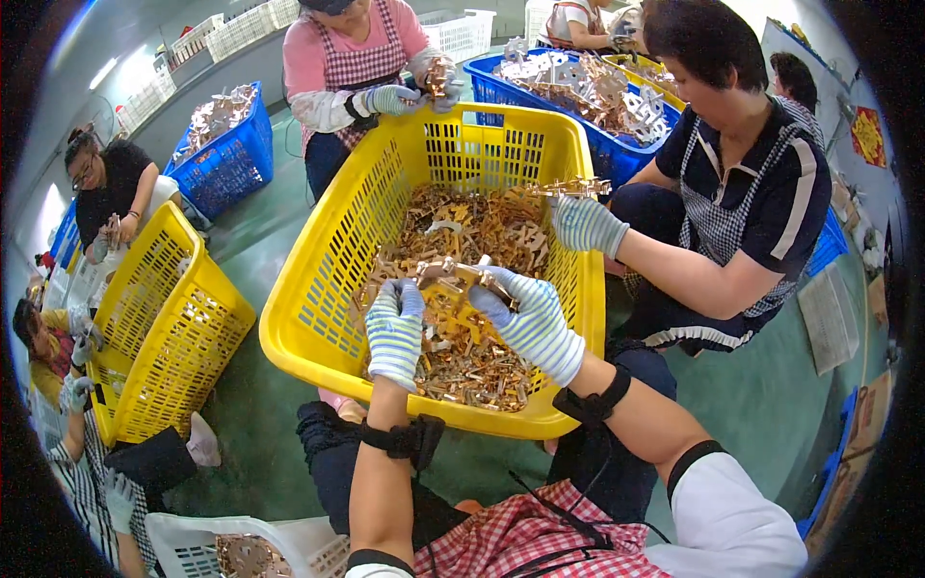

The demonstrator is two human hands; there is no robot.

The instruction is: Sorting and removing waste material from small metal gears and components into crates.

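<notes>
My left hand and my right hand both wear striped knit gloves and are closed on a flat, coppery metal part with an irregular outline. The left fingers pinch its left end, while the right ones wrap round its right side. We hold it above a large yellow plastic basket with slotted walls. Inside the basket lies a deep heap of small copper-coloured metal pieces. My gloves partly hide the held part.
Across the basket's right rim, a co-worker's gloved hand holds a similar metal strip. Another person's gloved hands hold pieces over the far rim. A second yellow basket, a blue basket and a white basket stand left.
</notes>
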